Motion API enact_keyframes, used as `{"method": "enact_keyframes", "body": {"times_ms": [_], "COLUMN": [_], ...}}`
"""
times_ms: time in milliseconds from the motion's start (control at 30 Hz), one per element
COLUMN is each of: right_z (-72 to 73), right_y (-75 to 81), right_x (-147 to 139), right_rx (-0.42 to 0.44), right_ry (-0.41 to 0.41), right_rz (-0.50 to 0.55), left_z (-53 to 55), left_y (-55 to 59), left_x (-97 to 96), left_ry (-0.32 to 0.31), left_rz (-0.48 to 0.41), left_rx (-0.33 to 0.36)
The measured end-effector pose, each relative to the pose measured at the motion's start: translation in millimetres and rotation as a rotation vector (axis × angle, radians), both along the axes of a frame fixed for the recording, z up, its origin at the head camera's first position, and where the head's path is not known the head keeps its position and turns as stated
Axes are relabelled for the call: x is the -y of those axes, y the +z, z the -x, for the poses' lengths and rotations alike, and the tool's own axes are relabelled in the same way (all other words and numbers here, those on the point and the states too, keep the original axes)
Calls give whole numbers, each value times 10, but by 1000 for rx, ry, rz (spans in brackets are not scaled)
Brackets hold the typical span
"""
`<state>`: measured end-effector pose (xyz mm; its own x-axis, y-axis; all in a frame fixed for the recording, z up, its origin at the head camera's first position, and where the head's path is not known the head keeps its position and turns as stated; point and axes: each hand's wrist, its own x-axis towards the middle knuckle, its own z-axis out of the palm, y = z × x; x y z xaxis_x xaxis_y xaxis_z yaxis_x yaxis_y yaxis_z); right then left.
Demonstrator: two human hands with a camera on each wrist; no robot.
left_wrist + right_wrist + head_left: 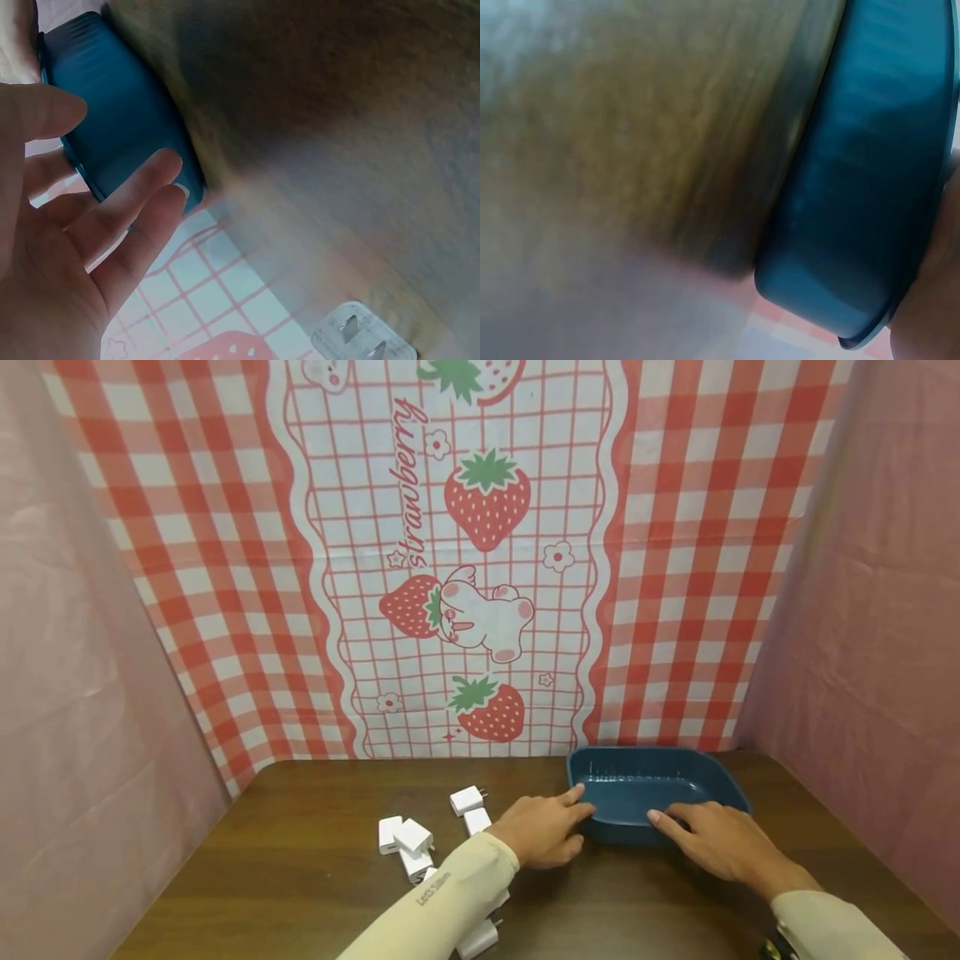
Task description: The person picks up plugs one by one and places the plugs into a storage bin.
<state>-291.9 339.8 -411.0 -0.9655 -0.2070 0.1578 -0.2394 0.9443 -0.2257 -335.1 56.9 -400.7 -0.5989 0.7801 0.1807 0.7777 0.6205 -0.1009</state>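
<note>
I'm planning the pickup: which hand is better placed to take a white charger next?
Probably the left hand: it is at the left side of the bin, nearer the chargers. The right hand is farther off, toward the bin's right.

Chargers (pixel 413 837) clutter left of tray (pixel 637 797)

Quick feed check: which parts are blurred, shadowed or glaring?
Head view: mostly sharp, with bright glints inside the tub. Left wrist view: the table is blurred, dark at top centre and washed out lower down; the charger is clearer. Right wrist view: the table is blurred, with haze at lower left; shadow darkens part of the tub's side.
</note>
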Motion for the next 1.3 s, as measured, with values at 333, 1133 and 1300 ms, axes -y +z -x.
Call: {"method": "enact_keyframes", "body": {"times_ms": [333, 1133, 1300], "right_z": [-92, -135, -151], "right_y": [-4, 95, 59], "right_x": [104, -531, -470], "right_rx": [35, 6, 0], "right_ry": [48, -248, -237], "right_rz": [25, 8, 29], "left_z": [-31, -48, -65], "left_y": [58, 92, 60], "left_x": [57, 62, 127], "left_ry": [-16, -5, 9], "left_rz": [-15, -47, -64], "left_rx": [-2, -12, -18]}}
